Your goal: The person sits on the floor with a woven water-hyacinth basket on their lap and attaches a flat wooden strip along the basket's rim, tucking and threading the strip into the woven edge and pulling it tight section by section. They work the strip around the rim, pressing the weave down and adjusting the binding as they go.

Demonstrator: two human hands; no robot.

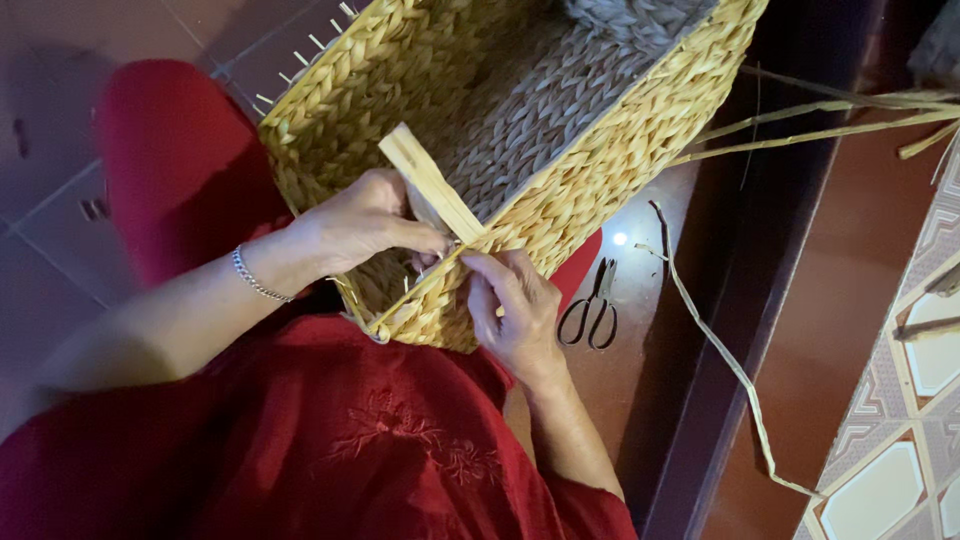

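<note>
While the woven basket (520, 130) rests tilted on your red-clad lap, both hands meet at its near rim: your left hand (365, 222) pinches the flat pale strip (432, 183) at the rim's edge, and your right hand (518, 305) grips the rim just beside it. Past them, black scissors (592, 308) lie on the floor beside loose straw strands (720, 350).
</note>
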